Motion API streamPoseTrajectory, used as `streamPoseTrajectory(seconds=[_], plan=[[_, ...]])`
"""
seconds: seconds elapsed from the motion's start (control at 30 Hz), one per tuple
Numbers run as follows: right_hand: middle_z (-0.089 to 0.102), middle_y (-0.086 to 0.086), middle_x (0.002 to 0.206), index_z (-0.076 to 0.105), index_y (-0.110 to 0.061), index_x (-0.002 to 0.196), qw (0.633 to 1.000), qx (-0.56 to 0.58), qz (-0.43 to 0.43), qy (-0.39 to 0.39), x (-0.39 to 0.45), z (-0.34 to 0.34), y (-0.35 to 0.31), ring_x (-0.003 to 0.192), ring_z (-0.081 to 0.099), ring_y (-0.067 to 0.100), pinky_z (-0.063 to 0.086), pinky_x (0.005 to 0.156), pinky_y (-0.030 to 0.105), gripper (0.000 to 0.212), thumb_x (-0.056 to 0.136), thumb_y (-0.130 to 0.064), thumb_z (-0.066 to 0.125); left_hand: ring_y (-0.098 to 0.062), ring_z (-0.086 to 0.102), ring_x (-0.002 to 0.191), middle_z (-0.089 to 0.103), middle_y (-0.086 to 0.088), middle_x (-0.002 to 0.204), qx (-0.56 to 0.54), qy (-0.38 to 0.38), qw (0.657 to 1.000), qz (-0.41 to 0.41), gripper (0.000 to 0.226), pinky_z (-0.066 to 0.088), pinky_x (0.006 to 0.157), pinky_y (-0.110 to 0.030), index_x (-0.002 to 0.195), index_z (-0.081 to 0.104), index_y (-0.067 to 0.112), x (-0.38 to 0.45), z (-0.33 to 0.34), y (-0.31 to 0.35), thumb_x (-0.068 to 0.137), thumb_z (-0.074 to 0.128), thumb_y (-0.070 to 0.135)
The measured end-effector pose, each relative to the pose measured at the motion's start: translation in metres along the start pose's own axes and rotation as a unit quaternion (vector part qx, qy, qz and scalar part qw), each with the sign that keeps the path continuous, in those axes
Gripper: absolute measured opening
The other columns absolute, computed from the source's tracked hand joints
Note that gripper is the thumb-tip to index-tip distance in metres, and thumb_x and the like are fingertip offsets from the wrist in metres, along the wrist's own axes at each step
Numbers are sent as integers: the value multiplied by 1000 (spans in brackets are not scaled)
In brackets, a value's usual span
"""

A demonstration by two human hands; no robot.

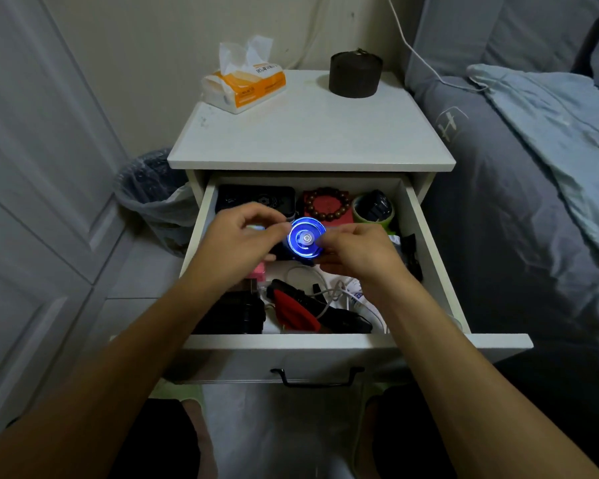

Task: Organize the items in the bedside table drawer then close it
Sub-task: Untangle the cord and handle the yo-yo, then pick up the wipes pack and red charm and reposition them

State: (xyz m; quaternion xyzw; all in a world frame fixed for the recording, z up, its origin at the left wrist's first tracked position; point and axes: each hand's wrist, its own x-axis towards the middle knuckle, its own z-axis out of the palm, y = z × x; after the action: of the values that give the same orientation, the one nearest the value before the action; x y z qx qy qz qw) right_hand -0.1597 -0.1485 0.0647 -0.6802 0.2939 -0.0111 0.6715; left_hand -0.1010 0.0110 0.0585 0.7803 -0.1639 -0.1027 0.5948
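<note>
The white bedside table's drawer [429,243] is pulled wide open. Above its middle, a round blue glowing disc [306,237] with a silver hub is held between both hands. My left hand [237,236] pinches the disc's left rim with curled fingers. My right hand [355,248] grips its right side. Inside the drawer lie a black case [256,198], a brown bead bracelet [326,203] on a red box, a green tape roll [372,209], a pink item [258,270], a red and black object [293,305], a black pouch [236,314] and white cables [336,292].
On the tabletop [308,133] stand a tissue pack [244,83] and a dark round container [355,74]. A lined bin [149,198] sits left of the table, a bed [533,167] right, white closet doors [32,167] far left. The drawer handle [317,376] faces me.
</note>
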Motion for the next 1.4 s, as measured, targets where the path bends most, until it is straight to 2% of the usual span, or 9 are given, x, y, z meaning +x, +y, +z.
streamPoseTrajectory(seconds=[0.1,0.23,0.4,0.6,0.73,0.87,1.0,1.27,1.4], plan=[[63,14,66,66,-5,78,999,-17,-26,-8,4,-1,-3,56,60,19,54,52,21,11,87,0,64,-12,70,67,73,-4,80,12,-45,994,-97,23,61,65,-30,107,71,16,11,4,-2,85,75,21],[62,8,68,66,-6,82,996,-69,-34,-36,14,1,-4,60,60,15,53,55,19,7,89,-2,65,-8,70,67,71,-2,85,64,-26,994,-85,11,58,60,-20,94,73,15,31,4,-10,85,76,20],[63,9,71,67,1,99,992,-111,-38,-43,37,5,2,61,60,14,53,56,18,11,90,-3,63,-13,73,73,72,-14,93,-25,-65,979,-193,15,61,63,-25,99,68,6,52,7,-25,86,73,11],[69,12,82,67,-6,88,989,-109,-28,-95,47,12,6,68,64,19,55,66,29,14,95,-15,58,-15,68,65,67,-17,84,-4,-18,980,-198,6,56,54,-20,94,69,4,66,-8,-39,89,66,3],[72,6,99,73,-11,98,900,-396,-157,-97,60,19,22,94,65,21,52,82,32,22,90,-13,52,-35,72,84,68,-31,90,-27,32,973,-229,13,59,56,-23,99,68,-2,69,-20,-43,88,67,4],[66,7,116,66,-20,115,840,-470,-155,-224,58,41,32,108,60,24,46,86,28,26,96,-31,50,-23,66,72,66,-25,86,-31,46,973,-226,8,55,51,-18,95,68,-1,72,-20,-39,89,66,4],[45,9,141,50,-25,136,749,-583,-124,-289,62,47,42,131,41,28,36,108,40,45,97,-47,44,-18,69,71,68,-15,82,4,33,982,-188,5,57,56,-20,87,69,5,72,-17,-38,90,65,4],[51,3,140,51,-24,137,711,-607,-51,-351,42,36,34,124,50,24,42,100,34,42,96,-30,45,-14,68,69,69,5,74,228,-23,970,-80,9,54,68,-25,86,74,13,61,-21,-44,87,65,10],[60,4,129,62,-24,127,738,-587,-78,-324,37,28,38,114,56,24,47,97,37,35,95,-32,48,-12,64,60,69,2,64,232,-42,969,-77,13,55,71,-29,80,71,21,61,-17,-46,87,66,11]])
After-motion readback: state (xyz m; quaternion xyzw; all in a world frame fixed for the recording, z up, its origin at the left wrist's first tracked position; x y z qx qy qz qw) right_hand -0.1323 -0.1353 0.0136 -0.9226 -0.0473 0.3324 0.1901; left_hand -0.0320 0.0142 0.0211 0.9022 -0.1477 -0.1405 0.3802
